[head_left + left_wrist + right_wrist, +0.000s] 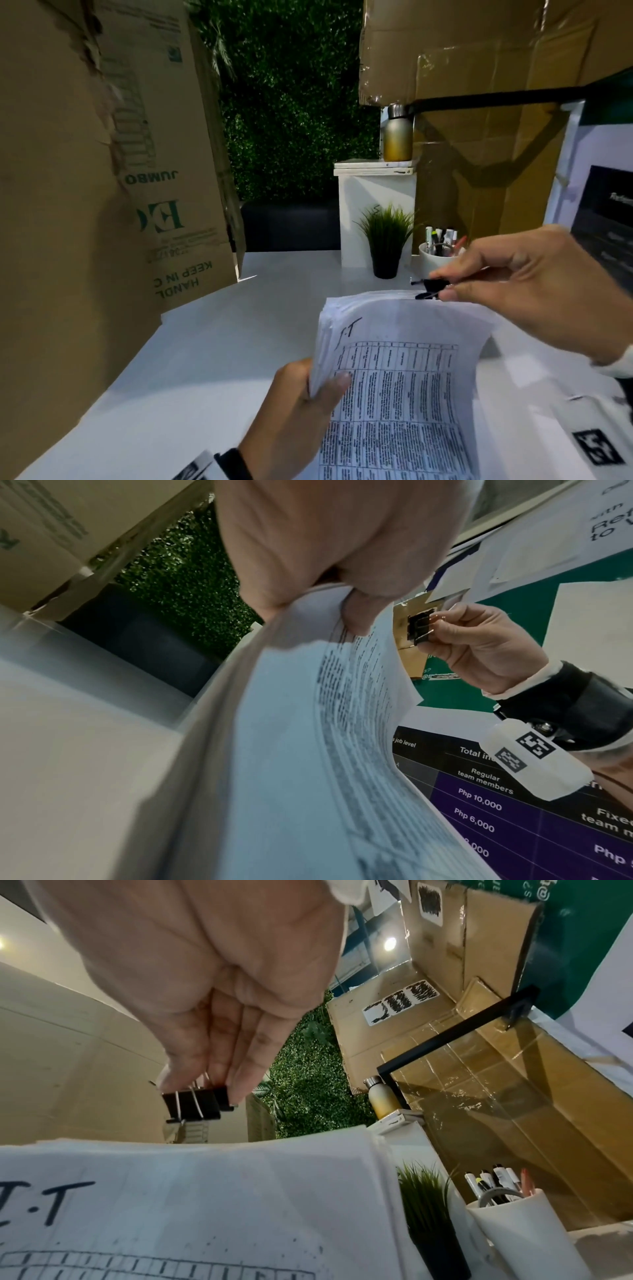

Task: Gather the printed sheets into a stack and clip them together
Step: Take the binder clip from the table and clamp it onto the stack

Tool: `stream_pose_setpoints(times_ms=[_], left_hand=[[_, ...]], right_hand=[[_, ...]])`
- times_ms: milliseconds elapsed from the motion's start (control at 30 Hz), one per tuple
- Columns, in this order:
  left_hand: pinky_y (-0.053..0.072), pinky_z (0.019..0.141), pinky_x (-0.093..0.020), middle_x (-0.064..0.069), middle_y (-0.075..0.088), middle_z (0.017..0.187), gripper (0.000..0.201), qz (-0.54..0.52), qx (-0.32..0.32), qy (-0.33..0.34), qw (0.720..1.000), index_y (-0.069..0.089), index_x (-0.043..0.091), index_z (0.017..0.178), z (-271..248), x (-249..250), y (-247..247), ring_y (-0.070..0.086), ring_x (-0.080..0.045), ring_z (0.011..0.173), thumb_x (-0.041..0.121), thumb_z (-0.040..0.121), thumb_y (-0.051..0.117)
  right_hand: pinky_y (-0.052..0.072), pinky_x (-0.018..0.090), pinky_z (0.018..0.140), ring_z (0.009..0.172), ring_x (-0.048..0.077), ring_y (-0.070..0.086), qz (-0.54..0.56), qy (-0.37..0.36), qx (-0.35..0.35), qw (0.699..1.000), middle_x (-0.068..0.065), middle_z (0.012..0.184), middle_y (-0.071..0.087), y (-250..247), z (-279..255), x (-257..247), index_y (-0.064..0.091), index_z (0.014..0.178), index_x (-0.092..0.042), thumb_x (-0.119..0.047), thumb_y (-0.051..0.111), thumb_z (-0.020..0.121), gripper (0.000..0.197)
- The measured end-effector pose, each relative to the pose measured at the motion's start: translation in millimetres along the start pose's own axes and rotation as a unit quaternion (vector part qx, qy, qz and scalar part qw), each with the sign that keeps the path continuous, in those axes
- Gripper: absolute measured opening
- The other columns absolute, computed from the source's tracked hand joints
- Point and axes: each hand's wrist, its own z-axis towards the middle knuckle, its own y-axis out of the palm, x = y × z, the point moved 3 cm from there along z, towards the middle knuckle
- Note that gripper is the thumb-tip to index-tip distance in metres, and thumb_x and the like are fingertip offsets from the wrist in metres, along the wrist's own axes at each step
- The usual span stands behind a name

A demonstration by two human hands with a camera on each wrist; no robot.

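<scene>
With the gathering step apparently complete, the thick stack of white printed sheets (394,377) is held above the white tabletop (212,342), near and centre-right in the scene, its top page carrying a printed table and a handwritten "J.T" mark. The sheets are roughly aligned, although their far-left corner shows slightly fanned edges, and the stack curves under its own weight. The left hand (301,411) grips the stack at its left edge, thumb on the top page and fingers curled underneath. The small black metal binder clip (428,287) is positioned just beyond the far edge of the stack, towards its right end. The right hand (524,284) pinches the clip's wire handles between thumb and fingers; in the left wrist view the jaws appear parted. The right wrist view shows a gap between the clip (197,1104) and the paper edge, so the clip is not yet seated. Remaining work, as judged from these views: slide the parted jaws over the far edge, release the handles, and confirm that every sheet is captured. Squaring the fanned corner first would reduce the risk of a sheet escaping the clip. Beyond the stack, far and right, stand a small green artificial plant in a black pot (387,240) and a white cup of pens (436,253). A gold metal bottle (397,137) stands on a white pedestal behind them. A large brown cardboard box (102,171) occupies the left side.
</scene>
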Motion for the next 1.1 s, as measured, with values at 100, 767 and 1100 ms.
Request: stream_pose_setpoints(times_ms=[100, 767, 1100], left_hand=[[0.033, 0.059, -0.025, -0.007, 0.049, 0.07, 0.091, 0.067, 0.015, 0.015, 0.998, 0.064, -0.008, 0.099, -4, 4, 0, 0.041, -0.013, 0.063, 0.077, 0.071, 0.051], [0.049, 0.065, -0.035, -0.022, 0.07, 0.09, 0.107, 0.089, 0.025, 0.013, 0.996, 0.07, 0.005, 0.097, -13, 27, 13, 0.061, -0.022, 0.07, 0.102, 0.059, 0.044], [0.055, 0.096, -0.049, -0.026, 0.074, 0.095, 0.044, -0.018, 0.003, -0.131, 0.991, 0.078, 0.013, 0.089, -14, 42, 14, 0.07, -0.036, 0.09, 0.055, 0.077, 0.073]], right_hand=[[0.061, 0.023, 0.065, 0.069, 0.001, 0.073, -0.007, -0.011, -0.015, 1.0, -0.014, 0.076, 0.077, -5, -4, -6, 0.081, 0.076, -0.019, -0.028, 0.08, 0.06, 0.018], [0.056, 0.014, 0.06, 0.067, 0.004, 0.072, -0.024, 0.003, -0.126, 0.992, -0.015, 0.07, 0.075, -12, 4, -19, 0.077, 0.068, -0.022, -0.026, 0.083, 0.065, 0.008], [0.044, 0.0, 0.087, 0.105, -0.022, 0.054, -0.117, 0.01, -0.133, 0.984, -0.032, 0.109, 0.064, -3, 10, -4, 0.057, 0.12, -0.045, -0.067, 0.071, 0.061, 0.065]])
